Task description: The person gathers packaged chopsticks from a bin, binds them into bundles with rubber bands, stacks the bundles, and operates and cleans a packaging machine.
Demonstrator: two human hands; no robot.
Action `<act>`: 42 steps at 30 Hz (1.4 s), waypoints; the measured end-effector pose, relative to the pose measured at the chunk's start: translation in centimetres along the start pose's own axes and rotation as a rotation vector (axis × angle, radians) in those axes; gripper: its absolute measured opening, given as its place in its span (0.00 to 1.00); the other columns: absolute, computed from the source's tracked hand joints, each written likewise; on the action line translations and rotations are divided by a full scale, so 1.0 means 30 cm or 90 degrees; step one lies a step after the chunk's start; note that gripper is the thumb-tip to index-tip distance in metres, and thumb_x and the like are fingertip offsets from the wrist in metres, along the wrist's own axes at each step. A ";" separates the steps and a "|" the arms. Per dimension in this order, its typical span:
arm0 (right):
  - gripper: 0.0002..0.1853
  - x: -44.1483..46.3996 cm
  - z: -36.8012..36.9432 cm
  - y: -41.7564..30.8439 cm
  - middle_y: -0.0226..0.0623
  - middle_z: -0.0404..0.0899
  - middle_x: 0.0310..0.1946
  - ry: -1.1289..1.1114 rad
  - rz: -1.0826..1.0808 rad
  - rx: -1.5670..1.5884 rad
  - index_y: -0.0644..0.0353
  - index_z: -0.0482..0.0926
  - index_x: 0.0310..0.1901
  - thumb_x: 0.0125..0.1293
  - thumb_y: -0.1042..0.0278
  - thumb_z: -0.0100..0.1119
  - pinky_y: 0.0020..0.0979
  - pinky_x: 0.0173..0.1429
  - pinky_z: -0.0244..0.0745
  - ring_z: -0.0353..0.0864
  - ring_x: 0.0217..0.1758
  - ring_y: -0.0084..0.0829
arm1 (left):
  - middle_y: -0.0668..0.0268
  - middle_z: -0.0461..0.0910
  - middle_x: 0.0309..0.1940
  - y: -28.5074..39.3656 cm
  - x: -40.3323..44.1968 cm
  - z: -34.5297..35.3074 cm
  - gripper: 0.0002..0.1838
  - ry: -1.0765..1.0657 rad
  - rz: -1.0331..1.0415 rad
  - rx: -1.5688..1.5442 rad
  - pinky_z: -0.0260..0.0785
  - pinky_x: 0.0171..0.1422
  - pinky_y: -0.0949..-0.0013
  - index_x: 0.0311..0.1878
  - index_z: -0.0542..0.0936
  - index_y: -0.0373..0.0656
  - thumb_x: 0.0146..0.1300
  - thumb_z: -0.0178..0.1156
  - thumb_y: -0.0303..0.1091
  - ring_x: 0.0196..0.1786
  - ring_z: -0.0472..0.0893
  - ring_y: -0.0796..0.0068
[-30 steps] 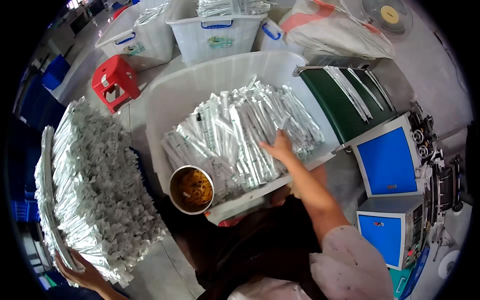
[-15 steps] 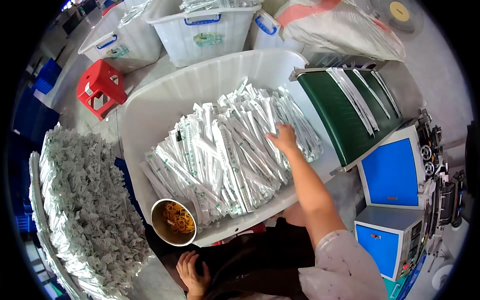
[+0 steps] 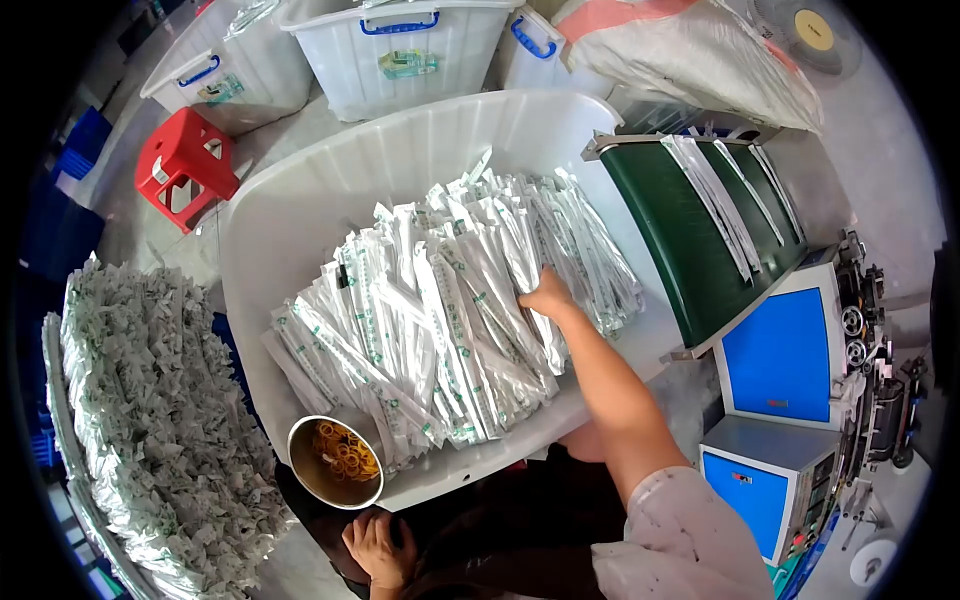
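A large white tub point(image 3: 300, 190) holds a heap of long, thin wrapped packets point(image 3: 400, 300) with green print. My right hand point(image 3: 548, 295) reaches into the tub, its fingers down among the packets on the right part of the heap; the fingertips are partly hidden. On the dark cloth over my lap rests my left hand point(image 3: 378, 548), fingers curled, just below a metal cup point(image 3: 338, 462) of yellow rubber bands at the tub's near left corner. Whether the left hand holds anything does not show.
A tall stack of wrapped packets point(image 3: 160, 420) stands at the left, near a red stool point(image 3: 185, 165). Behind are lidless white bins point(image 3: 400, 75) and a sack point(image 3: 690, 50). A green conveyor point(image 3: 665, 235) carrying packets and blue-panelled machines point(image 3: 775, 345) stand at the right.
My left hand has come from the stack at the left to my lap. My right hand has moved slightly left and down, its fingers now in among the packets. The view has shifted.
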State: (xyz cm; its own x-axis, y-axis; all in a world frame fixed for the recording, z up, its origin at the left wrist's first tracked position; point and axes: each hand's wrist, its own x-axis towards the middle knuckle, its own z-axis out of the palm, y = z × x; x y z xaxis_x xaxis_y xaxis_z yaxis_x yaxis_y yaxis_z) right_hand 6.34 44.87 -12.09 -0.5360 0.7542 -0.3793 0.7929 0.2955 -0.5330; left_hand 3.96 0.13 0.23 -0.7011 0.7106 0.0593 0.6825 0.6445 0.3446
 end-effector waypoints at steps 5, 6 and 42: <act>0.33 -0.087 -0.047 -0.200 0.52 0.76 0.41 0.073 0.084 -0.234 0.70 0.66 0.50 0.41 0.64 0.67 0.39 0.50 0.71 0.77 0.45 0.45 | 0.66 0.76 0.26 0.007 0.002 -0.002 0.09 0.010 -0.001 -0.018 0.60 0.44 0.61 0.30 0.75 0.44 0.43 0.60 0.29 0.37 0.75 0.66; 0.33 -0.096 -0.055 -0.203 0.52 0.76 0.41 0.070 0.078 -0.239 0.70 0.66 0.50 0.41 0.64 0.67 0.39 0.50 0.71 0.77 0.45 0.45 | 0.67 0.76 0.25 0.011 0.001 -0.005 0.08 0.016 -0.005 -0.031 0.60 0.44 0.62 0.30 0.75 0.45 0.43 0.60 0.29 0.36 0.75 0.66; 0.32 -1.027 -0.129 -0.338 0.39 0.75 0.42 -0.452 -0.329 0.345 0.71 0.69 0.48 0.50 0.54 0.68 0.28 0.55 0.64 0.71 0.49 0.28 | 0.62 0.70 0.33 0.193 0.269 0.041 0.43 -0.636 -0.112 -1.664 0.67 0.48 0.65 0.55 0.63 0.34 0.30 0.66 0.39 0.35 0.73 0.68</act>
State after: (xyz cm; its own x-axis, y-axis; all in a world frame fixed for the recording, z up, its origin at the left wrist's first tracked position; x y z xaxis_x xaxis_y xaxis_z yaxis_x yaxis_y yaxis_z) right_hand 15.93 20.89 7.93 -0.9613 0.0390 -0.2728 0.2745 0.0484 -0.9604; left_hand 2.52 9.95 1.56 -0.0484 0.9979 0.0424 -0.9976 -0.0504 0.0482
